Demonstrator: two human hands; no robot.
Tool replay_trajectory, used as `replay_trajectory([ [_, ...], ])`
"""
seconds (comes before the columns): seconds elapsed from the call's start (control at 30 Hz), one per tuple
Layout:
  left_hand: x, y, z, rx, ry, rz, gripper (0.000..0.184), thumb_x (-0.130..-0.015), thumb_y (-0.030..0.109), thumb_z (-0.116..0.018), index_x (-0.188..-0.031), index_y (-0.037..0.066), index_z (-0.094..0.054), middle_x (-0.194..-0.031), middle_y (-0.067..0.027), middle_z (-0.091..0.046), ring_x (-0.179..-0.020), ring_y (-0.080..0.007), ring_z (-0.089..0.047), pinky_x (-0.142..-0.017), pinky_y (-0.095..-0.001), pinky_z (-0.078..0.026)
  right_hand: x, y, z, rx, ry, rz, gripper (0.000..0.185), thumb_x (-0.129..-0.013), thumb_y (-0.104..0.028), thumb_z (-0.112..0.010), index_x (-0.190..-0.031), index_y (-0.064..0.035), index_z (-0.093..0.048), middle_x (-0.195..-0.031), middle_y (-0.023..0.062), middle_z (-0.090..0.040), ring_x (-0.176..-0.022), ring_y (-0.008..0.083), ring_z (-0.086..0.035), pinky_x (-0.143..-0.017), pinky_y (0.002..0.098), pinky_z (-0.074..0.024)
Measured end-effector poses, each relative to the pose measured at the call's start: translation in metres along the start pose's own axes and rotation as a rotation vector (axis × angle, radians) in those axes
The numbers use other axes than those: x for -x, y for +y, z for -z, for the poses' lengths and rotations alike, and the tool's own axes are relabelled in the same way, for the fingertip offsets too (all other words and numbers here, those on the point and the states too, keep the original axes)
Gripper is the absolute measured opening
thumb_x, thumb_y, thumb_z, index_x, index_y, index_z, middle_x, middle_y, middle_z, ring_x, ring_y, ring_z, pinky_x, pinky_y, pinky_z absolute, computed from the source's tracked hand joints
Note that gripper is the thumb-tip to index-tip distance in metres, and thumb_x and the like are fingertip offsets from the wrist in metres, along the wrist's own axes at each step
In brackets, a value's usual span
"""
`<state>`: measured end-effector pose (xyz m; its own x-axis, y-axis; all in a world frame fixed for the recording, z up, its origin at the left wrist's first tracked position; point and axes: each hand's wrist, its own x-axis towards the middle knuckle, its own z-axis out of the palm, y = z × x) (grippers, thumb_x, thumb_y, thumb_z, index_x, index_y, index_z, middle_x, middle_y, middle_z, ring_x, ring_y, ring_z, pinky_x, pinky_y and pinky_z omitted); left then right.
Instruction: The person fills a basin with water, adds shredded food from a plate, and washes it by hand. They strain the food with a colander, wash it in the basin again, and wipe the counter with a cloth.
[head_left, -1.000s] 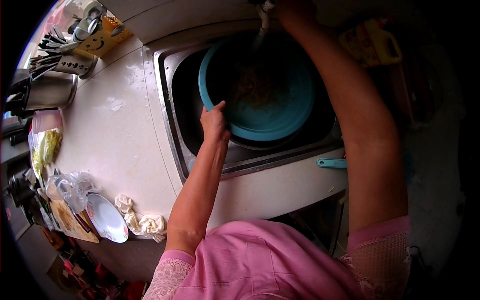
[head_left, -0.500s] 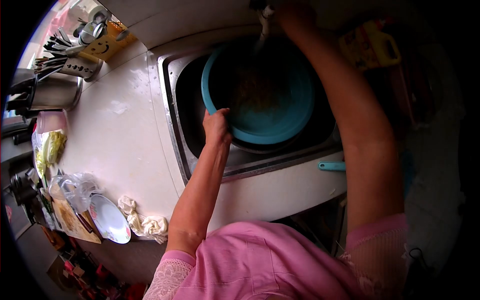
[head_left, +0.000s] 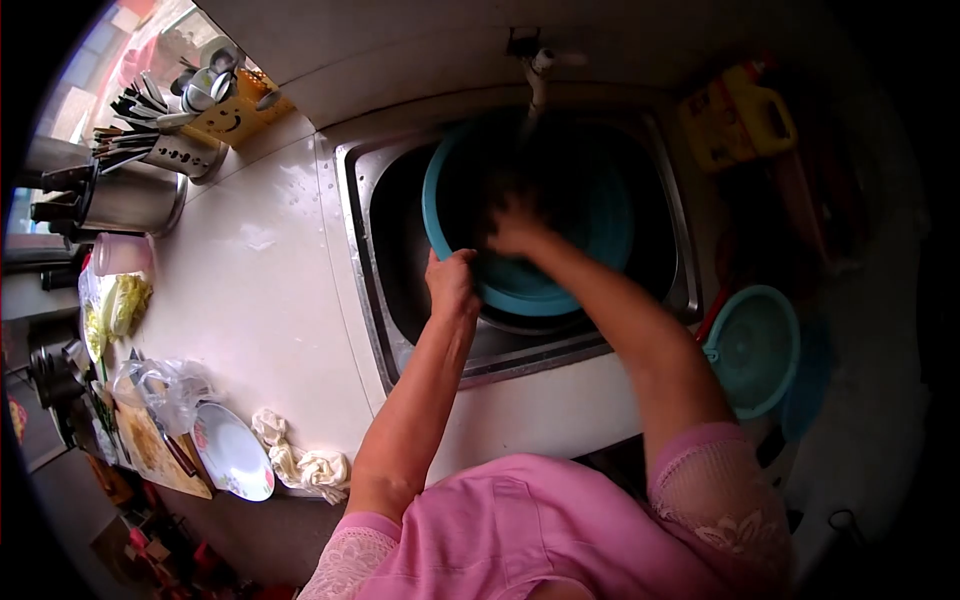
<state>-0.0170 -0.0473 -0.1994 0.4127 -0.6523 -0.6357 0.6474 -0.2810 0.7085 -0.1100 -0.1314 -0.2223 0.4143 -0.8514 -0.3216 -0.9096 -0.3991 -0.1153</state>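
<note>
A blue basin [head_left: 432, 215] sits in the metal sink [head_left: 368, 290], below the faucet [head_left: 537, 85]. My left hand [head_left: 453, 283] is closed round the basin's near left rim, thumb on top. Inside the basin is my right hand [head_left: 520, 228], its fingers smeared by motion over the dark interior. Whether it holds anything does not show. The basin's contents are lost in shadow.
On the left counter stand utensil holders [head_left: 185, 155], a metal pot [head_left: 135, 200], leafy cabbage [head_left: 125, 303], a cutting board [head_left: 150, 450], a plate [head_left: 232, 452] and a crumpled cloth [head_left: 310, 468]. To the right are a yellow jug [head_left: 735, 120] and a green strainer [head_left: 755, 350].
My right hand has come down from the faucet into the basin. My left hand keeps its hold on the rim. The green strainer, mostly covered by my arm before, now shows.
</note>
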Motion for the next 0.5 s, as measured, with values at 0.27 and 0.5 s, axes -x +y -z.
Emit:
replay_trajectory([
  [0.27, -0.003, -0.002, 0.002, 0.043, -0.033, -0.012, 0.027, -0.069, -0.005, -0.05, -0.093, 0.007, -0.047, -0.082, -0.0061, -0.05, -0.077, -0.0207, -0.05, -0.069, -0.0345, -0.044, -0.01, 0.058, 0.014, -0.038, -0.165, 0.275, 0.039, -0.072, -0.028, -0.06, -0.109, -0.0172, -0.057, -0.129, 0.0163, -0.033, -0.118, 0.0341, -0.033, -0.098, 0.0461, -0.0285],
  [0.5, 0.002, 0.006, -0.003, 0.05, -0.033, 0.025, 0.029, -0.066, -0.006, -0.048, -0.092, 0.007, -0.048, -0.08, -0.0056, -0.05, -0.075, -0.0206, -0.049, -0.068, -0.0335, -0.044, -0.017, 0.066, 0.111, -0.517, 0.2, 0.142, 0.018, -0.082, -0.024, -0.052, -0.085, -0.0083, -0.059, -0.072, 0.0108, -0.06, -0.071, 0.0244, -0.058, -0.068, 0.0356, -0.0462],
])
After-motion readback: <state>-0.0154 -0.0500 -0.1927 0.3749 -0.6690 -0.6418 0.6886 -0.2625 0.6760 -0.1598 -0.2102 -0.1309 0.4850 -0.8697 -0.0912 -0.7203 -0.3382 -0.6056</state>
